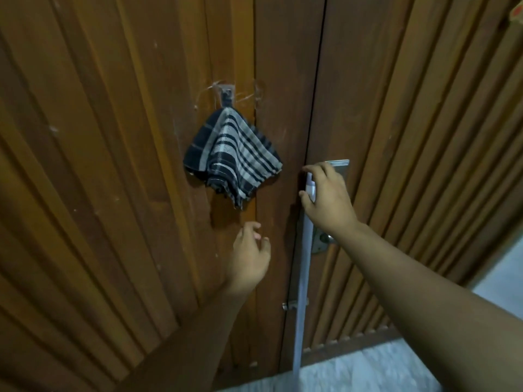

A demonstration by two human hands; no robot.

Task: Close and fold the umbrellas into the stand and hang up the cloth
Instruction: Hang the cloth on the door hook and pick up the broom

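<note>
Checked cloth (232,154) hanging by its loop from a clear stick-on hook (226,91) on the wooden door (113,193), w/ no umbrellas or stand showing in view.

Left hand (250,258) hovering just below the cloth, fingers loosely curled, holding nothing; right hand (325,193) gripping the edge of the door by the metal lock plate (339,165). Risk, prob.: swinging the door is jolting the hook, and the cloth is slipping off its loop.
</note>
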